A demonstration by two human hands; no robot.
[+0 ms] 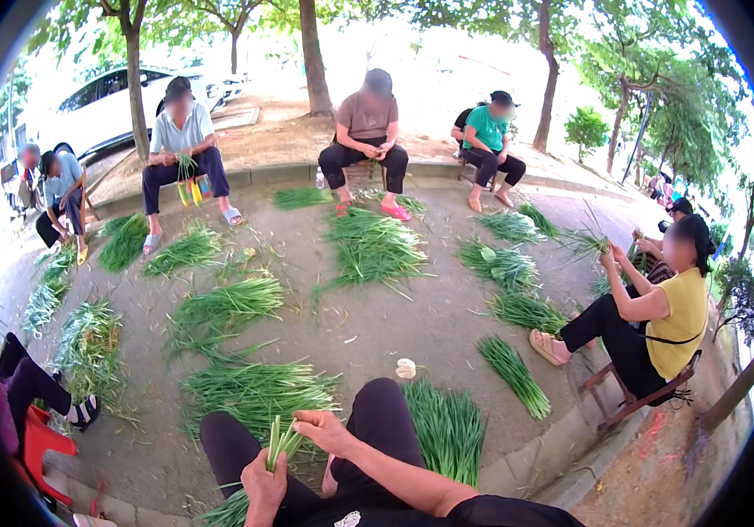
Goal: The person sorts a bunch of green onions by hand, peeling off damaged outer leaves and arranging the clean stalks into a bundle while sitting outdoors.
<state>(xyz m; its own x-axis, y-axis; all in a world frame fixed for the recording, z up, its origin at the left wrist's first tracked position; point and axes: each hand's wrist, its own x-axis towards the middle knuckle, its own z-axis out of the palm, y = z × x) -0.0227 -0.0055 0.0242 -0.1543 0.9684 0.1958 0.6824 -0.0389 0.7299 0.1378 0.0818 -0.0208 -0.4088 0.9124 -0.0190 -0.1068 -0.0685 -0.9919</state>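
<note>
My left hand (265, 485) is wrapped round a small bunch of garlic chives (282, 441), held above my lap with the pale stalk ends up. The long green leaves trail down past my left wrist to the lower edge. My right hand (323, 430) is pinched closed at the top of the bunch, by the stalk ends; whatever is between its fingertips is too small to make out. A large loose pile of chives (258, 391) lies on the ground beyond my left knee. To the right of my right leg lies a neater pile (445, 435).
A tied-looking bundle (515, 376) and several more chive piles (375, 246) lie about the paved ground (342, 338). Several people sit round in a ring, one in a yellow top (677, 321) at the right. A red plastic stool (42, 443) stands at the left. Trees and a white car (100, 105) are behind.
</note>
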